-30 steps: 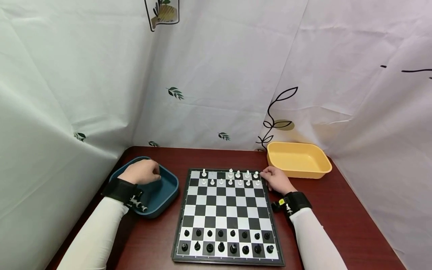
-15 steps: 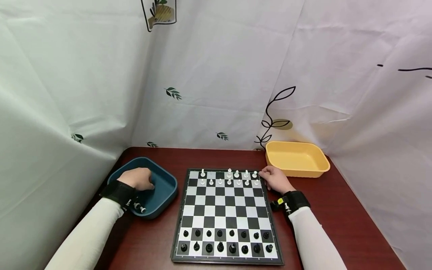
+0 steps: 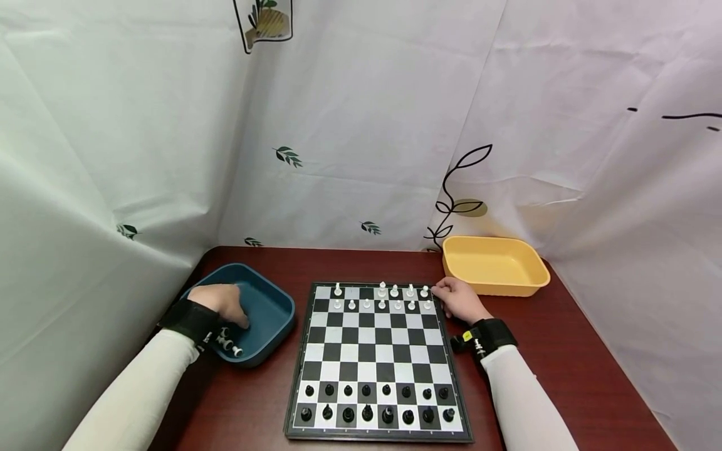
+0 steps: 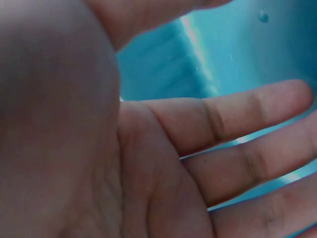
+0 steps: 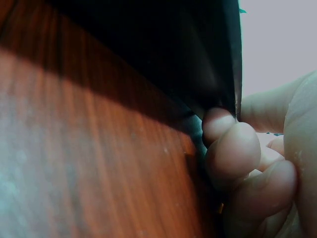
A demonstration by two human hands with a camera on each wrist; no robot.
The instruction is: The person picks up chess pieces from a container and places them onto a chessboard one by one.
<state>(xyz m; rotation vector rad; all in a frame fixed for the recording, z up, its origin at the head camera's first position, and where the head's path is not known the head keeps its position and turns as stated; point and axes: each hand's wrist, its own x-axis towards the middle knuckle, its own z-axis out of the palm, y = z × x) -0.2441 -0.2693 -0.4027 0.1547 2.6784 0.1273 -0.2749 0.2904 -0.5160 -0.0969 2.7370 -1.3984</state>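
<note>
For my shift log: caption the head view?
Left hand in blue tray; right hand at chessboard corner.

The chessboard [image 3: 378, 360] lies in the middle of the table [image 3: 564, 369], one row of pieces along its near edge, another along its far edge. A tray [image 3: 271, 313] sits left of the board near the table's left edge, with the left hand [image 3: 221, 303] in it. A tub [image 3: 495, 265] sits at the far right corner, and the right hand [image 3: 459, 300] rests at the board's far right corner.

There were two trays, a blue one [image 3: 276, 319] and a yellow one [image 3: 494, 266], one chessboard [image 3: 379, 357], sixteen black pieces [image 3: 375, 403] and twelve white pieces [image 3: 381, 297].
</note>
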